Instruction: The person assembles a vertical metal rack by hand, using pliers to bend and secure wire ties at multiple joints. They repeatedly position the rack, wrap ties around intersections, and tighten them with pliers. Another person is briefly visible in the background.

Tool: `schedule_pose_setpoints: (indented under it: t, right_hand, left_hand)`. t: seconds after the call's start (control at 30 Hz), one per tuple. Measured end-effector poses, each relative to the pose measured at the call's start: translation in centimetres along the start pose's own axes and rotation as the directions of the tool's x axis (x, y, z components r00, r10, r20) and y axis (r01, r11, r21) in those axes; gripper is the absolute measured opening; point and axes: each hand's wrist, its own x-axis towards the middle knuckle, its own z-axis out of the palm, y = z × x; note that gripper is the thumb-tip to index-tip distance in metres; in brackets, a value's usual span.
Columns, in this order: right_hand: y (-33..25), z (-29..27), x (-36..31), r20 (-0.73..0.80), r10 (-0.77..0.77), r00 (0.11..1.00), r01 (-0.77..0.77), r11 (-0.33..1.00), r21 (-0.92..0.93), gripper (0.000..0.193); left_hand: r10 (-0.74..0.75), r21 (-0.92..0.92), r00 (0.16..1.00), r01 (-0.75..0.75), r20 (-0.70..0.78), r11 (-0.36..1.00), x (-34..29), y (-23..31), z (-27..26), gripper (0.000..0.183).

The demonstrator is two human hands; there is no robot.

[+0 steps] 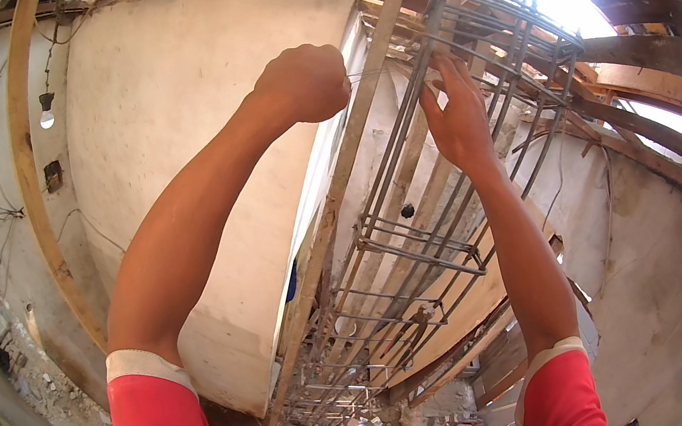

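A tall rebar cage (419, 252) of long steel bars and rectangular ties rises at a slant through the middle of the head view. My left hand (305, 85) is raised to the left of its upper part, closed in a fist. A thin wire (364, 75) runs from that fist toward the cage's bars, and its far end is hard to make out. My right hand (459, 114) is up against the cage's upper bars, thumb and fingers stretched out and apart. Its fingertips are at the bars, partly lost among them.
A long wooden post (344, 172) slants beside the cage, close to my left hand. Behind stands a pale wall panel (181, 104). A light bulb (46, 112) hangs at the left near another timber (31, 173). Rubble (55, 405) lies below; roof beams (646, 53) cross the upper right.
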Motion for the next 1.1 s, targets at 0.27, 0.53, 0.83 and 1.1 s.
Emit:
schedule_pose_setpoints:
  t: [0.27,0.53,0.83,1.1]
  right_hand:
    - [0.4,-0.8,1.1,-0.039,-0.112,0.993,0.096,0.953,-0.289,0.018]
    - [-3.4,-6.6,1.7,0.125,-0.069,0.99,0.121,0.87,-0.477,0.02]
    - [-8.1,-8.9,8.4,0.607,-0.472,0.639,0.769,0.359,-0.53,0.007]
    - [-8.9,-5.6,16.5,0.8,0.002,0.599,0.722,0.43,-0.542,0.017]
  left_hand:
    - [0.137,-0.195,0.987,-0.117,0.089,0.974,1.9,1.6,-3.4,0.035]
    - [0.097,-0.822,0.991,0.016,0.087,0.569,3.4,3.1,-1.8,0.033]
    - [-0.11,-0.986,0.994,0.008,-0.01,0.168,3.0,5.5,1.1,0.028]
    - [-0.163,-0.995,0.983,-0.08,-0.089,0.059,1.9,8.2,2.9,0.033]
